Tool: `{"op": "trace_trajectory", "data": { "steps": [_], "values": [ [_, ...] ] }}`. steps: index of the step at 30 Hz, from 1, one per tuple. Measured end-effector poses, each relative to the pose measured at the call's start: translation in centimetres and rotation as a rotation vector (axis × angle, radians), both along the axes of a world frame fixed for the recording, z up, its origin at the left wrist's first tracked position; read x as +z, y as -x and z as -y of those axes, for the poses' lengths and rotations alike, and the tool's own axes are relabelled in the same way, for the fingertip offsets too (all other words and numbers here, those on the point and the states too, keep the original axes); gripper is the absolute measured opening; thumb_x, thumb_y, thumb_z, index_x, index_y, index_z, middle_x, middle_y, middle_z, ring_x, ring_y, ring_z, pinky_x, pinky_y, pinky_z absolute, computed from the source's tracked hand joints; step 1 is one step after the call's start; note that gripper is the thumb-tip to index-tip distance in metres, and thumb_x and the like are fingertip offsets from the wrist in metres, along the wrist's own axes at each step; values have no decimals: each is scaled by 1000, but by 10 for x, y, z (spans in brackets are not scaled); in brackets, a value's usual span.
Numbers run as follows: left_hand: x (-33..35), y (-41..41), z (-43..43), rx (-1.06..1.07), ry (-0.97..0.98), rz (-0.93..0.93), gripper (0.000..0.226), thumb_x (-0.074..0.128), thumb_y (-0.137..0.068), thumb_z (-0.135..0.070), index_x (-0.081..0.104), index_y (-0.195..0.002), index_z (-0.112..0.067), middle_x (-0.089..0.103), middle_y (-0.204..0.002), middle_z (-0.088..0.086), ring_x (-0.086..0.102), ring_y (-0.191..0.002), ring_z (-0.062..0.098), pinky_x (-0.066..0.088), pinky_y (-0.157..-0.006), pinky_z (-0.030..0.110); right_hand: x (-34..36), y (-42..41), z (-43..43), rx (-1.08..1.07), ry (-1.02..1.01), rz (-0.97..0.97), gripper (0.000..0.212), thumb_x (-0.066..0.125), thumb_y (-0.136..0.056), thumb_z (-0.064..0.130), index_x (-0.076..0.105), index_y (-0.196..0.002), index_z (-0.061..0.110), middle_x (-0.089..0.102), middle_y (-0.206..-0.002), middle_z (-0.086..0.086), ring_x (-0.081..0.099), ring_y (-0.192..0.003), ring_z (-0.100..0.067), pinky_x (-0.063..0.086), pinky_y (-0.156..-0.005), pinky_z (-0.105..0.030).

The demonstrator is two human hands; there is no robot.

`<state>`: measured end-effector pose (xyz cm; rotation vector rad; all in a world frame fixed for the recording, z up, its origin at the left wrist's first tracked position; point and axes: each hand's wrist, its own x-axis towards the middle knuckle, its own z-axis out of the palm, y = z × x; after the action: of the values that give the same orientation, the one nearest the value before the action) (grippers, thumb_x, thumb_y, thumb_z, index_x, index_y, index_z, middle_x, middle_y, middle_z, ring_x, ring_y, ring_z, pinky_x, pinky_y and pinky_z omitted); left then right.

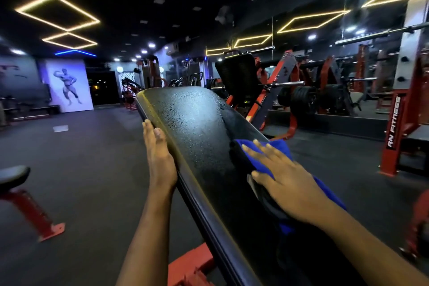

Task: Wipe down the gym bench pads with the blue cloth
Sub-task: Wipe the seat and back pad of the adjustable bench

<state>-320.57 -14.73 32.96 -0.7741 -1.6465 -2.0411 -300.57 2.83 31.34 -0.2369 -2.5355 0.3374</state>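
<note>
Bench pad (197, 127), blue cloth (267, 153): surfaces.
Pad cover black, vinyl-like, glossy; upper part beaded with fine droplets that catch the light, lower right part dark and smooth. Side edge duller, with a seam band. Cloth soft, napped, matt, bright blue, in thick folds. Bench frame (190, 264) red painted metal, satin sheen. Floor (92, 169) dark, matt, fine-grained, rubber-like. Barbell sleeve (285, 83) bright polished metal. Weight plates (301, 100) black, dull. Mirror wall (325, 30) glossy glass, reflective. Seat pad (14, 176) at left black, smooth, soft sheen, on a red painted post.
</note>
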Motion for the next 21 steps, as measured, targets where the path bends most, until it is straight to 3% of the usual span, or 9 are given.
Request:
{"op": "trace_trajectory", "data": {
  "steps": [3, 8, 14, 18, 21],
  "values": [
    [0, 0, 0, -18, -12, 1, 70, 23, -99, -54, 11, -157, -17, 7, -164, -5, 6, -149, 5, 7, -124, 39, -1, -6, 8, 20, -17, 29, 50, 27, -92, 63, 11, -140, 70, 1, -158, 34, -4, -148, 6, 12, -123, -38],
    [0, 5, 0, -33, -10, 18, 90, 24, -86, -74, 10, -157, -20, 9, -164, -7, 8, -149, 5, 10, -124, 41, 38, 61, 2, 31, -39, 30, 51, 39, -103, 47, 19, -150, 53, 12, -163, 19, 7, -152, -10, 10, -123, -43],
    [0, 5, 0, -17, -24, 31, 86, 25, -87, -68, 12, -157, -18, 10, -164, -4, 10, -150, 8, 12, -124, 42, 86, 140, -6, 0, 10, 84, 54, 36, -101, 49, 20, -153, 48, 14, -164, 14, 9, -152, -15, 11, -121, -53],
    [-1, 7, 1, -43, -25, 38, 95, 25, -81, -78, 12, -157, -21, 11, -164, -8, 10, -149, 5, 11, -124, 41, 67, 108, 7, 26, 4, 46, 52, 36, -102, 48, 20, -152, 50, 13, -164, 17, 8, -152, -11, 9, -122, -49],
    [-3, 3, 0, -71, -52, 36, 86, 21, -87, -71, 12, -157, -21, 8, -163, -10, 6, -148, 0, 7, -125, 37, 41, 61, 26, 68, -27, 32, 51, 35, -101, 52, 18, -150, 55, 11, -162, 23, 4, -151, -5, 11, -122, -46]
  ]
}}
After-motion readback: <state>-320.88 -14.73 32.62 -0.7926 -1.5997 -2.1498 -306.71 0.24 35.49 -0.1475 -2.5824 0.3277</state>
